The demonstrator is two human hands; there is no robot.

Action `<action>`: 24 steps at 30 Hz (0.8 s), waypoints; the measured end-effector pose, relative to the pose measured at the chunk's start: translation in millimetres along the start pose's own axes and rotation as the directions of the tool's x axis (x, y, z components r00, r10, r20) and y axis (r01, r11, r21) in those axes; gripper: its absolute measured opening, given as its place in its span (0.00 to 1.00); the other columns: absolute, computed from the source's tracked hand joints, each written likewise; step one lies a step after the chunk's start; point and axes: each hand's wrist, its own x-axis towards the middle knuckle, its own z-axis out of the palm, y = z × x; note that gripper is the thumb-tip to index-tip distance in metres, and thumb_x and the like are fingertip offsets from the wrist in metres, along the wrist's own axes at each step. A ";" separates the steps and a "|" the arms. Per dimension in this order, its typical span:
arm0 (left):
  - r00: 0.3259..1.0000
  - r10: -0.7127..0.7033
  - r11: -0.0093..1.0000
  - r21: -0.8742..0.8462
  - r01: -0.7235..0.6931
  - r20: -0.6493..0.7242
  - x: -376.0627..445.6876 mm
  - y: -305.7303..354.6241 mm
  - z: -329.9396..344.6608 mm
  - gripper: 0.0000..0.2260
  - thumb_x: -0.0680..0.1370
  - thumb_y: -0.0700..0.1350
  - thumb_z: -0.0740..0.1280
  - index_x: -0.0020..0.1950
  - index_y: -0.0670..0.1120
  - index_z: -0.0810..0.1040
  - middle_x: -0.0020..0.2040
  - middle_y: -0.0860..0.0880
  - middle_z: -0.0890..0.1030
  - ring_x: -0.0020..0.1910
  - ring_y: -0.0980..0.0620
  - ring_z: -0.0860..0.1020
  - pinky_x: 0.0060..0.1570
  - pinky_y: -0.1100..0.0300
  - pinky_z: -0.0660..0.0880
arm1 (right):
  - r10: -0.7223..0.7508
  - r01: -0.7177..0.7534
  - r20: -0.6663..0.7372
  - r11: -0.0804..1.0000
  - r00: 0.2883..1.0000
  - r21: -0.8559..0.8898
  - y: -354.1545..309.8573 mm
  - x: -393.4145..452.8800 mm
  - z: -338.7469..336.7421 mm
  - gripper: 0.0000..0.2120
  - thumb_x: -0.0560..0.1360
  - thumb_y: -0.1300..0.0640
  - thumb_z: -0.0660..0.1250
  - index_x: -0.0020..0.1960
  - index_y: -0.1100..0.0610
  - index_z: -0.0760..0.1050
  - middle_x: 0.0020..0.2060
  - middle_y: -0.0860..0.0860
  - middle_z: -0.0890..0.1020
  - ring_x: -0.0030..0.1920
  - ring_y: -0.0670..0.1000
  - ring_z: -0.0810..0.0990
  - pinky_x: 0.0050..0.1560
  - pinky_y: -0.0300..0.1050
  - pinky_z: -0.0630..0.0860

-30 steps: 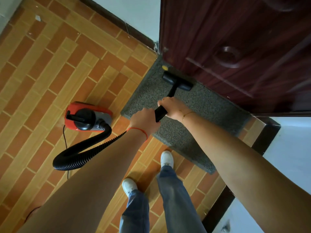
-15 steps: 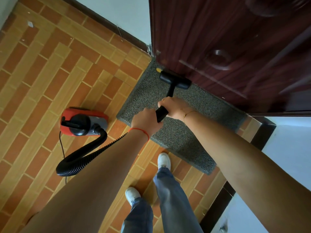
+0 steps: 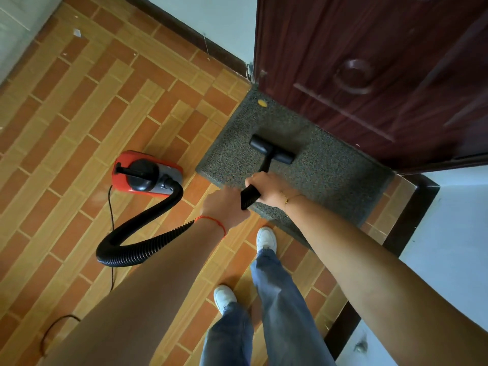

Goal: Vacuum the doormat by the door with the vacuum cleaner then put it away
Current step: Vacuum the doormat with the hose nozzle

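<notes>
A grey speckled doormat [image 3: 330,178] lies on the tiled floor against a dark red door [image 3: 369,62]. The black floor nozzle [image 3: 272,149] of the vacuum rests on the middle of the mat. Its black wand [image 3: 249,196] runs back to my hands. My right hand [image 3: 266,190] grips the wand in front, and my left hand [image 3: 224,207] grips it just behind. A ribbed black hose [image 3: 148,233] curves from my left hand to the red and grey vacuum body [image 3: 146,173], which sits on the floor left of the mat.
A small yellow spot [image 3: 262,102] lies on the mat's far corner by the door. The thin black power cord [image 3: 112,233] trails along the floor toward me. My feet in white shoes [image 3: 266,237] stand at the mat's near edge. A dark threshold [image 3: 406,223] borders the mat's right side.
The nozzle has been pulled back from the door's foot to the middle of the mat. Both hands drew toward me with the wand. The yellow spot is uncovered.
</notes>
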 end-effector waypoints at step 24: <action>0.994 0.104 0.980 0.168 -0.109 0.036 -193.9 -98.8 137.2 0.11 0.76 0.53 0.63 0.55 0.48 0.73 0.34 0.52 0.72 0.33 0.51 0.75 0.31 0.59 0.72 | 0.100 -0.089 -0.072 0.985 0.992 0.149 -197.6 -109.6 157.9 0.04 0.77 0.61 0.62 0.51 0.59 0.72 0.47 0.55 0.80 0.45 0.57 0.81 0.35 0.44 0.67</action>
